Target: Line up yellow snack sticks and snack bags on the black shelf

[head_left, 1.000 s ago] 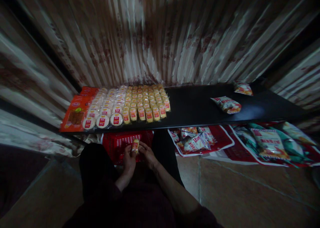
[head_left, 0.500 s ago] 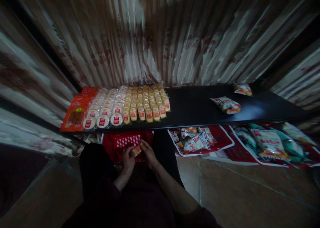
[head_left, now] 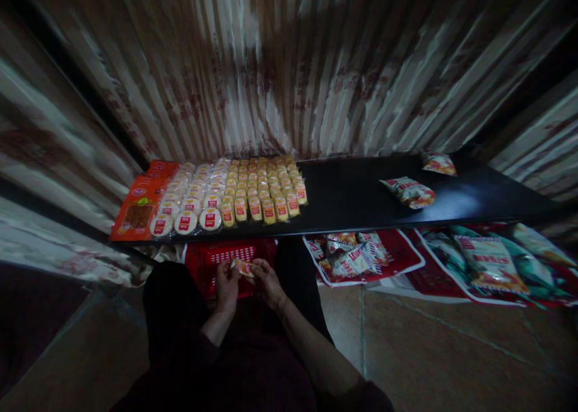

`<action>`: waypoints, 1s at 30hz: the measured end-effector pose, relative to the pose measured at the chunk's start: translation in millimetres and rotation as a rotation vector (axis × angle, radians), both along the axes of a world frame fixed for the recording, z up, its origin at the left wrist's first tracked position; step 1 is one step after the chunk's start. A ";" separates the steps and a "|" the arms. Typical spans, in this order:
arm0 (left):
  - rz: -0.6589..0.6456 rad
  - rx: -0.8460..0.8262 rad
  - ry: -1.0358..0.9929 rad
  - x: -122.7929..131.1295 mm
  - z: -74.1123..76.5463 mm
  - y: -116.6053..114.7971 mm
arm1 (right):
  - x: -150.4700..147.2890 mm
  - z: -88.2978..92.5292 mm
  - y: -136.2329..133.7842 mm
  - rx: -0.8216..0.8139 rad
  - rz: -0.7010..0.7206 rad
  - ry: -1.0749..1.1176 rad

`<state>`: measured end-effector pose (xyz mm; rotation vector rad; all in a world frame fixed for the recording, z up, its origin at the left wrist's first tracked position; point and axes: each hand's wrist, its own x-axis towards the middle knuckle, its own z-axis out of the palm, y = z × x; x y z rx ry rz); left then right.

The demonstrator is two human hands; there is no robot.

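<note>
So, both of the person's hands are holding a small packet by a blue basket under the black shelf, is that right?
Not quite: the basket is red, not blue. The head view shows the left hand and right hand holding the small packet by it, under the black shelf.

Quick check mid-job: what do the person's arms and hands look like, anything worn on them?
The left hand and right hand are bare, with no gloves. The forearms are uncovered too. Dark sleeves begin higher up: the left sleeve near the elbow, the right sleeve by the picture's bottom edge. The dim light shows no watch, ring or marking.
</note>
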<state>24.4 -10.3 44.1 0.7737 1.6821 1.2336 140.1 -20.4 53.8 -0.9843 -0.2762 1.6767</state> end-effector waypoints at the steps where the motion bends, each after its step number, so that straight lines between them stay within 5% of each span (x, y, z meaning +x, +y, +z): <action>1: -0.011 0.021 0.002 1.3 1.1 -0.6 | 0.4 0.6 -0.2 0.007 0.004 -0.007; 19: -0.088 0.145 0.022 17.4 33.8 1.4 | 8.6 5.3 -3.2 0.198 -0.076 -0.210; 30: -0.245 0.261 0.072 52.1 62.0 2.6 | 43.4 33.8 -6.5 0.310 -0.167 -0.342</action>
